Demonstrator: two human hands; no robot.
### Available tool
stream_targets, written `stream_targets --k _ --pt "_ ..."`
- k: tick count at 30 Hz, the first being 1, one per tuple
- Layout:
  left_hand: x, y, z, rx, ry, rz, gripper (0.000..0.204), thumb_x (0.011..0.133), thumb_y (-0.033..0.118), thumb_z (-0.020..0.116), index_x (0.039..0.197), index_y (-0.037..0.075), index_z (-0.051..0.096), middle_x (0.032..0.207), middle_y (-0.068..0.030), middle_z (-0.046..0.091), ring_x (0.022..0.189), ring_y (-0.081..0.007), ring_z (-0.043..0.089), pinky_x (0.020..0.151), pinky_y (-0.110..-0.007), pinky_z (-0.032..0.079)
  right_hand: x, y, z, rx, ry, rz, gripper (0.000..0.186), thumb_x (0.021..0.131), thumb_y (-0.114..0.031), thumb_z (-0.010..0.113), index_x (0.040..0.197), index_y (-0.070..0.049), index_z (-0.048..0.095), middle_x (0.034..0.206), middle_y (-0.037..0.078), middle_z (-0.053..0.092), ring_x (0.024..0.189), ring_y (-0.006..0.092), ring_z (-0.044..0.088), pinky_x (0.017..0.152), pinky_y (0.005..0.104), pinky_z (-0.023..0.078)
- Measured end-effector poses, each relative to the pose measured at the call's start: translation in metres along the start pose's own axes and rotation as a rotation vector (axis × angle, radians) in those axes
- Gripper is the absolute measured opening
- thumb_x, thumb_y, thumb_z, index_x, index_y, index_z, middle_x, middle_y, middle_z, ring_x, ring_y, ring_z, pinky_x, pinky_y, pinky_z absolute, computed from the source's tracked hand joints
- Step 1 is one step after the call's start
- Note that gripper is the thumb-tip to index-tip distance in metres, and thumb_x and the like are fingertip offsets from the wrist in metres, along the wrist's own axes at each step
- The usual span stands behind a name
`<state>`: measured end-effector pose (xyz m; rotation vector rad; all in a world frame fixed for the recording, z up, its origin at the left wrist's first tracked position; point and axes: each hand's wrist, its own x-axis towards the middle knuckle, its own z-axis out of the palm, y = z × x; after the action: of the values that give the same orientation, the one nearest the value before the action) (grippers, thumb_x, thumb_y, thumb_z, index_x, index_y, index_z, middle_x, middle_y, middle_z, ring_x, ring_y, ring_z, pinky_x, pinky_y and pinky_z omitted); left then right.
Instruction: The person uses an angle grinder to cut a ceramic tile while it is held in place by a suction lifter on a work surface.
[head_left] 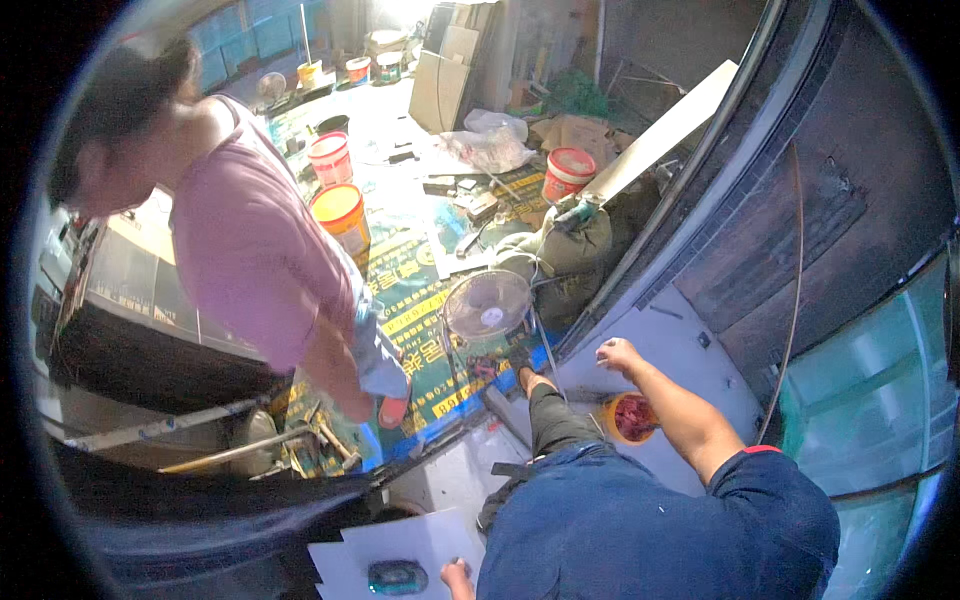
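Observation:
My left hand (457,577) is at the lower edge, closed, over the right side of a stack of white flat boards (430,530). Whether it grips a board is hidden. A dark teal oval tool (397,577) lies on the boards beside it. My right arm reaches forward with the elbow bent. My right hand (618,355) is raised with curled fingers; anything inside them is too small to make out. Just below that forearm stands an orange bucket (612,428) with dark red contents, partly covered by the arm.
A person in a pink top (235,235) bends at the left. Ahead stand a fan (488,305), a yellow-rimmed bucket (340,215), a red-white bucket (570,172) and filled sacks (575,240). A metal door track crosses the right. Several hand tools lie near a hammer (338,440).

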<state>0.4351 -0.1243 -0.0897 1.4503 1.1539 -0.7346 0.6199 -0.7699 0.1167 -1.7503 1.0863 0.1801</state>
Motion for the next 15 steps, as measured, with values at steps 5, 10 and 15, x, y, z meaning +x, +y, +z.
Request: stream_targets --k 5,10,15 --pt "-0.006 0.081 0.099 0.153 -0.053 -0.01 0.014 0.083 0.012 0.056 0.096 0.008 0.053 0.073 -0.0067 0.056 0.06 -0.0189 0.054 0.048 -0.035 0.04 0.201 -0.113 -0.032 0.341 0.095 0.127 0.019 0.083 -0.018 0.063 0.096 -0.006 0.065 0.09 0.005 0.064 0.075 0.0202 0.064 0.062 0.0342 0.048" --pt "-0.049 0.128 0.161 0.194 0.007 -0.098 0.021 0.085 0.015 0.058 0.104 0.008 0.052 0.081 -0.0073 0.059 0.067 -0.0195 0.057 0.053 -0.035 0.043 0.42 -0.162 -0.04 0.292 0.395 0.192 0.028 0.077 -0.028 0.067 0.072 -0.001 0.06 0.054 0.01 0.052 0.04 0.0231 0.046 0.042 0.0392 0.037" --pt "-0.072 0.168 0.222 0.185 0.087 -0.193 0.029 0.087 0.018 0.06 0.113 0.008 0.052 0.088 -0.0079 0.062 0.075 -0.0201 0.061 0.058 -0.035 0.046 0.541 -0.182 -0.046 0.126 0.462 0.356 0.099 0.071 -0.05 0.077 0.138 0.01 0.034 0.143 0.025 0.042 0.128 0.036 0.046 0.104 0.0438 0.039"
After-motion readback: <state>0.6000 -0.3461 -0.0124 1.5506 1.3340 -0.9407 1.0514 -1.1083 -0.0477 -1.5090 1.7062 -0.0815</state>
